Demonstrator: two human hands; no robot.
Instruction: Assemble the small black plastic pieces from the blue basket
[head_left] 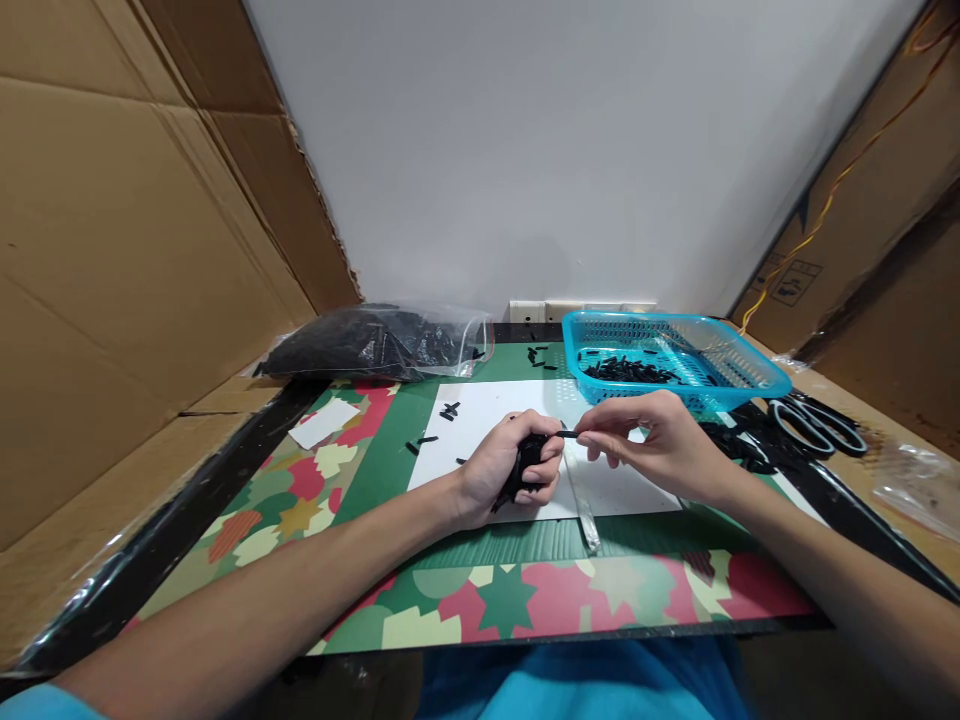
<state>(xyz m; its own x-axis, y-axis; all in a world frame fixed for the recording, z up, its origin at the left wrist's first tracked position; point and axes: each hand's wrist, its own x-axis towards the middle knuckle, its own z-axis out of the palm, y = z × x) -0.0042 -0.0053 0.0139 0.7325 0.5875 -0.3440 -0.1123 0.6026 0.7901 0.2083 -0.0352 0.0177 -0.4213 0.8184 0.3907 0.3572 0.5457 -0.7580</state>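
Observation:
A bunch of black strips (523, 472) is wrapped in the fingers of my left hand (510, 460), above a white sheet (480, 405). Between the thumb and fingertips of my right hand (649, 440) is the end of a small black piece (568, 434), whose other end meets my left thumb and forefinger. Under and between the hands lies a pale flat stick (583, 505). Several loose black pieces (449, 411) rest on the sheet's left part and beside it.
A blue basket (757, 385) at the back right holds many black pieces. Scissors (817, 428) and black strands (735, 447) lie right of it. A plastic bag of black material (367, 340) sits back left. Cardboard walls (135, 200) flank the patterned mat (420, 610).

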